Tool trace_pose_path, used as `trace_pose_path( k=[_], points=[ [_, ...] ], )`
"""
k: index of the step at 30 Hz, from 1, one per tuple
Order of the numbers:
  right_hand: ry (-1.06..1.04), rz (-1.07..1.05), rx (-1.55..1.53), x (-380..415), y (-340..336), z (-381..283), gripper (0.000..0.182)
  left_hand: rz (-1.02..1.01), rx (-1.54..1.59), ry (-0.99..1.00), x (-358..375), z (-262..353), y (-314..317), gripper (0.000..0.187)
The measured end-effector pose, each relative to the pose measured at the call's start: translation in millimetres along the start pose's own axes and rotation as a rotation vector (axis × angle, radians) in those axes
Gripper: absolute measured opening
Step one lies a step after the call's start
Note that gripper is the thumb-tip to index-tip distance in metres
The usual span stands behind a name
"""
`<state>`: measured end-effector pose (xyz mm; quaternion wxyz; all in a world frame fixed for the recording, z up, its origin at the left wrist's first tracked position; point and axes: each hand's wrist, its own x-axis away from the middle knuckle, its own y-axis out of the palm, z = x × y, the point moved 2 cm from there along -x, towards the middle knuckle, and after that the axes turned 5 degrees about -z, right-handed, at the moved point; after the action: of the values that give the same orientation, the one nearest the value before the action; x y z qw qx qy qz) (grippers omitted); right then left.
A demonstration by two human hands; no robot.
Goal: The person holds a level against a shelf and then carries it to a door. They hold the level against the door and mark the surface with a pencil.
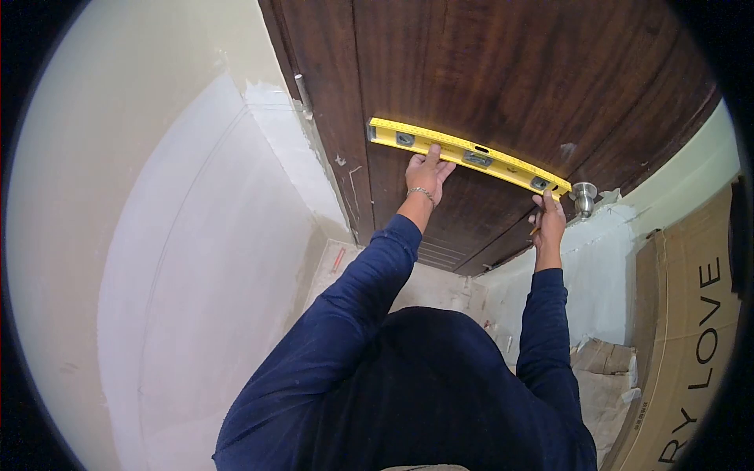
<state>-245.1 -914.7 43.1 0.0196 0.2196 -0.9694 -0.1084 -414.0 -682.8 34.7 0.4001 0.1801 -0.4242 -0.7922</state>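
Note:
A yellow spirit level [470,155] lies across the dark wooden door [487,71], its right end sloping lower in the view and close to the round metal doorknob [583,193]. My left hand [428,174] grips the level left of its middle vial, thumb over the front face. At the right end, my right hand [549,216] pinches the level's lower edge. A thin orange stick like a pencil [535,231] pokes out below the curled fingers of that hand, mostly hidden by them.
A metal hinge [304,96] sits on the door's left edge, beside a wall with white patching [290,141]. To the right leans a large cardboard box [691,330] with printed letters. A red strip [338,259] and torn cardboard [605,357] lie on the floor.

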Motion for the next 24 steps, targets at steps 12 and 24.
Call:
trace_pose_path(
  k=[12, 24],
  points=[
    [-0.009, -0.015, 0.034, -4.8, -3.0, 5.0, 0.035, -0.012, -0.027, 0.019, -2.0, -0.4, -3.7, 0.036],
    [-0.02, -0.01, 0.036, -3.1, -2.8, 4.8, 0.036, 0.003, -0.067, 0.033, 0.5, 3.6, -0.2, 0.038]
  ],
)
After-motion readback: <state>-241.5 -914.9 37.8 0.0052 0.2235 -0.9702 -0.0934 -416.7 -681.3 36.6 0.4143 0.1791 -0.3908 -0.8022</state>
